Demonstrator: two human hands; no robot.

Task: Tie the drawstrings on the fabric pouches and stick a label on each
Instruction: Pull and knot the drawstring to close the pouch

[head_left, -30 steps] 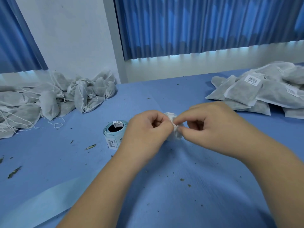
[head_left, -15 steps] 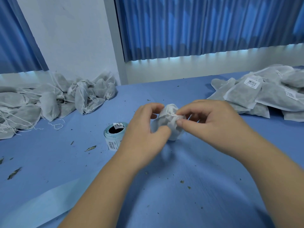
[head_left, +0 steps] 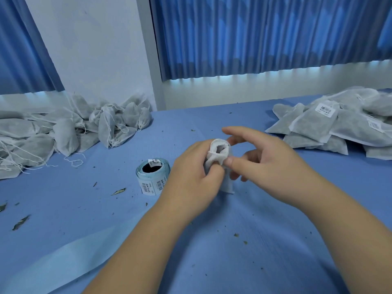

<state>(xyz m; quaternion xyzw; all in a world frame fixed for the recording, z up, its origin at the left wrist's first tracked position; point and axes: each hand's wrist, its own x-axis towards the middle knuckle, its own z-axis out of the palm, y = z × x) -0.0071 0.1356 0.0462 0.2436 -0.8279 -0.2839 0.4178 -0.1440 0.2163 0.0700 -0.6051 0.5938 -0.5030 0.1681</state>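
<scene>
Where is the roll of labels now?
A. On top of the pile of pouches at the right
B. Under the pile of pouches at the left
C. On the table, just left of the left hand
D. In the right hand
C: the roll stands on the table beside the left hand; the right hand pinches only the pouch.

Packing workroom: pouch piles point(head_left: 63, 132), label roll point(head_left: 153, 177)
</scene>
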